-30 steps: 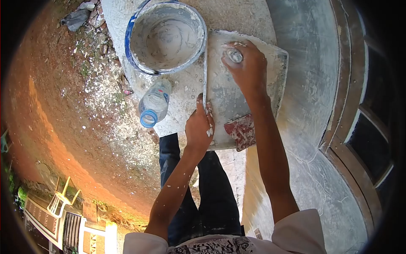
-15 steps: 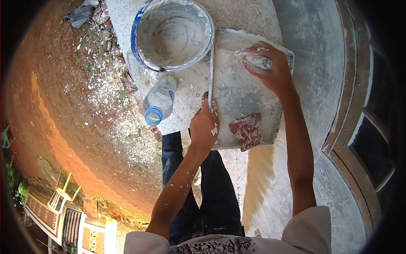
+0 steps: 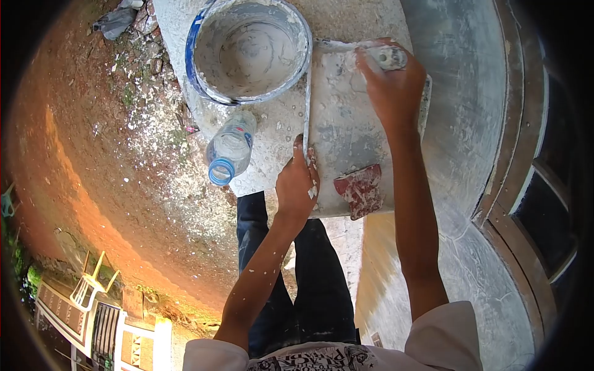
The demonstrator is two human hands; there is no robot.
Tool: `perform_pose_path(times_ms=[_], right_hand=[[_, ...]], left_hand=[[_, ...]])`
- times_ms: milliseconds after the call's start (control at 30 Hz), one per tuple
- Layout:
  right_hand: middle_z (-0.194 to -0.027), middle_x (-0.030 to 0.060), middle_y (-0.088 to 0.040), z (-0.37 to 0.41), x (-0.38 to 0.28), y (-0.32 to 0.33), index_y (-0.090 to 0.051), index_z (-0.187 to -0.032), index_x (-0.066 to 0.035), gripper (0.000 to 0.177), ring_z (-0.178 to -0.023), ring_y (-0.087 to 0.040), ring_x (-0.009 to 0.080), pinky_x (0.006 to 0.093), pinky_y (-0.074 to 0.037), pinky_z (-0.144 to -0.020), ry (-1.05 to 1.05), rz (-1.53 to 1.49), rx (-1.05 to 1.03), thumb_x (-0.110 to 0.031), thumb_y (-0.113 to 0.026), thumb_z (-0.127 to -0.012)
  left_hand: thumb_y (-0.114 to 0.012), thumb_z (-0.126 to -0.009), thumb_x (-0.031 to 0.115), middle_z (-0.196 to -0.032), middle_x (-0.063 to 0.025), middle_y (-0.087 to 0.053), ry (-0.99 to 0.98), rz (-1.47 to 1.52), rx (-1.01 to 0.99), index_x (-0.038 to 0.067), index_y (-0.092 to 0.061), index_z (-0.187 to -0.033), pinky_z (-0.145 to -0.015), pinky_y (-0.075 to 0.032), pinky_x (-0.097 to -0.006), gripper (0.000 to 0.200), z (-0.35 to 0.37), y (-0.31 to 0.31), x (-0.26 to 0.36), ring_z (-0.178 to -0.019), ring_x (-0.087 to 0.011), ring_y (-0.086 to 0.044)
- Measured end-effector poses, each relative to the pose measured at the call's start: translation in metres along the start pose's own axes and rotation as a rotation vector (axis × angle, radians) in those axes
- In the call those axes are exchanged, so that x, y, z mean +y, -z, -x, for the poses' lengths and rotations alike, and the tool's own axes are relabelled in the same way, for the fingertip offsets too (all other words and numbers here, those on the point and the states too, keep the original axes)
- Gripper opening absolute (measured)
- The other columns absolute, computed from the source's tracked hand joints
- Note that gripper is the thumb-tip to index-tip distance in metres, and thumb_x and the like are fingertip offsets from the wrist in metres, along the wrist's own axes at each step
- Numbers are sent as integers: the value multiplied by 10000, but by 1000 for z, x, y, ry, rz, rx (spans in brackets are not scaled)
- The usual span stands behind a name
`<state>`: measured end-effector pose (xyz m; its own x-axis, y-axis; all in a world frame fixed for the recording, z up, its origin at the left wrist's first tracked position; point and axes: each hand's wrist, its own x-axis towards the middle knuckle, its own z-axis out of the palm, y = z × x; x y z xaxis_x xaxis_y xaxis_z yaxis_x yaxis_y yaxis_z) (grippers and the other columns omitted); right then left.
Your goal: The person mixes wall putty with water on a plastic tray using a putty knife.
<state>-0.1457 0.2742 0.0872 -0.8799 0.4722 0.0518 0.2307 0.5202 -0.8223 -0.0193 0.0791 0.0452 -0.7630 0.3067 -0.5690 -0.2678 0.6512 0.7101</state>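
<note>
My left hand (image 3: 298, 190) is closed on the near left rim of a shallow grey tray (image 3: 405, 185) smeared with white paste. At the tray's far right part, my right hand (image 3: 396, 86) is wrapped round a plaster-crusted hand tool (image 3: 391, 59). Only its pale, rounded end shows; its working end is hidden. Wet white paste (image 3: 337, 65) lies near the tool at the tray's far side. A dark red scraper-like piece (image 3: 361, 190), spattered white, rests in the near part of the tray.
Beyond my left hand stands a bucket (image 3: 250, 52) with a blue rim and whitish paste inside. An uncapped clear plastic bottle (image 3: 232, 148) lies tilted beside it. Spattered soil (image 3: 148, 111) drops away at left; a grey wall (image 3: 458, 105) runs along the right.
My right hand has moved away from me toward the tray's far edge, carrying the tool and turning it. The left hand keeps its hold on the rim.
</note>
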Motion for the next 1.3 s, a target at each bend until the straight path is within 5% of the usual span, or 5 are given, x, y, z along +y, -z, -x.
perform_pose_path(times_ms=[167, 300, 400, 533, 1300], right_hand=[[-718, 130, -703, 6, 14, -24, -703, -814, -19, 181, -646, -703, 244, 335, -535, -614, 141, 272, 22, -158, -788, -735], [-728, 161, -693, 2, -8, -14, -703, -817, -27, 245, -681, -692, 332, 380, -540, -655, -10, -9, 61, -222, -807, -710], [-693, 126, -694, 10, 2, -33, -691, -800, -18, 182, -619, -693, 246, 338, -532, -596, 173, 274, 33, -150, -795, -731], [-716, 154, -695, 4, -14, -17, -697, -811, -19, 236, -657, -696, 292, 367, -539, -631, -3, 1, 48, -191, -815, -701], [-755, 139, -705, 20, 15, -18, -691, -819, -11, 238, -690, -694, 271, 357, -532, -654, 3, 118, 56, -176, -811, -697]], left_hand=[[-521, -897, 40, -777, -244, -635, -17, 16, 44, -10, -301, -1441, -617, -501, -493, 589, -1, -11, -6, -702, -422, -643], [-518, -890, 30, -780, -258, -632, -36, -12, 25, -15, -312, -1436, -618, -502, -494, 585, 2, -2, -1, -702, -426, -641], [-521, -881, 19, -769, -247, -626, 11, 21, 20, -15, -307, -1438, -618, -501, -495, 598, -2, -7, -3, -714, -422, -641], [-518, -875, 10, -788, -246, -638, -10, 0, 17, -2, -316, -1441, -620, -501, -498, 601, 0, -4, -4, -709, -431, -640], [-526, -877, 20, -810, -245, -639, -34, -12, 20, -9, -295, -1454, -646, -509, -489, 623, -1, -13, -20, -731, -425, -645]])
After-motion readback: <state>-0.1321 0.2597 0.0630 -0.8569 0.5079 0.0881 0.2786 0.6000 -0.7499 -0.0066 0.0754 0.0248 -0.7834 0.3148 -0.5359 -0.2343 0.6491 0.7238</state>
